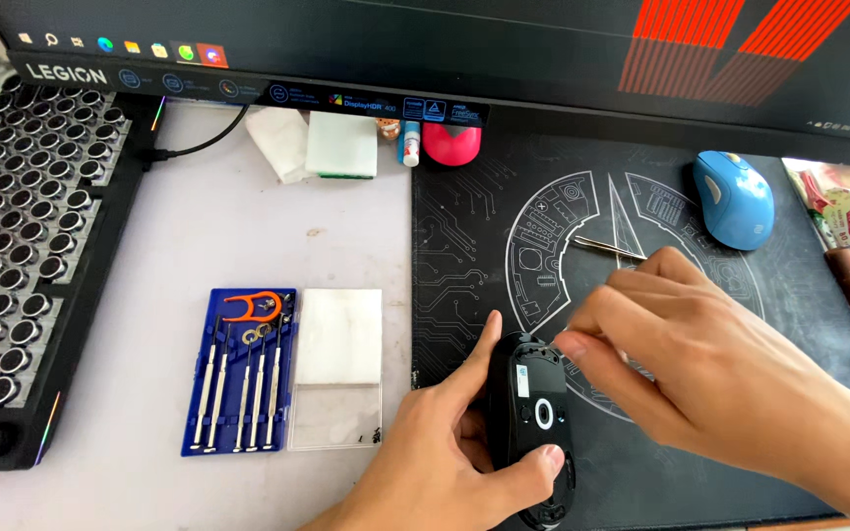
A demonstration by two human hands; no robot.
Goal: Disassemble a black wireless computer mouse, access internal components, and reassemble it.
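A black computer mouse (535, 413) lies upside down on the black desk mat (455, 246), its underside with a white ring and a small label facing up. My left hand (435, 457) grips it from the left, thumb across its near end and index finger along its far left side. My right hand (700, 354) hovers over the mouse's far right edge with thumb and fingertips pinched together; whether something tiny sits between them I cannot tell. Metal tweezers (607, 247) lie on the mat just beyond my right hand.
A blue tray of small screwdrivers (238, 374) with an orange tool and a clear lid (336, 369) holding tiny screws lie left of the mat. A blue mouse (735, 197) sits far right. A round-key keyboard (22, 246) is at left, a monitor (445, 49) behind.
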